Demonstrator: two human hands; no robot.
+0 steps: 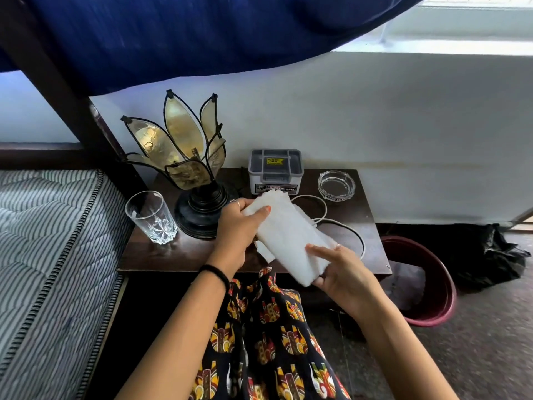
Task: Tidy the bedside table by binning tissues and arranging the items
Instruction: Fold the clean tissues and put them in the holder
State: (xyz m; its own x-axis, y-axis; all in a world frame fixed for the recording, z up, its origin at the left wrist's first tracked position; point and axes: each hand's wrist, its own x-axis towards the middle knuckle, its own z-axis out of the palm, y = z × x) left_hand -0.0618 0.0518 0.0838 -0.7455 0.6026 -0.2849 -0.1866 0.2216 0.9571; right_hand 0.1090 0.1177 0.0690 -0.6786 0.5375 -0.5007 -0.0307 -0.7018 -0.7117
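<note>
White wall and a hanging blue cloth back a dark wooden bench (184, 252) beside a striped mattress (52, 226). On the bench stand a petal-shaped lamp (184, 157), a cut-glass tumbler (151, 216), a grey lidded box (275, 171), a glass ashtray (336, 183) and a loose white cable (340, 223).

Both hands hold a wad of white tissues (288, 241) just above the bench's front half. The left hand (236, 226) pinches the far end, thumb on top and fingers curled beneath. The right hand (343, 272) supports the near end, its fingers (320, 251) fairly straight over the top and the thumb seemingly underneath. A smaller scrap of tissue shows below the wad, near the left wrist; whether it lies on the bench or hangs from the wad is unclear.

The step in hand looks like gathering the tissues for disposal. A maroon bin (427, 284) sits on the floor to the right of the bench, well apart from the hands. The next move probably calls for bunching the wad into one hand, collecting the stray scrap, and carrying it rightward over the bench edge without snagging the cable. The standing items seem not yet arranged.
</note>
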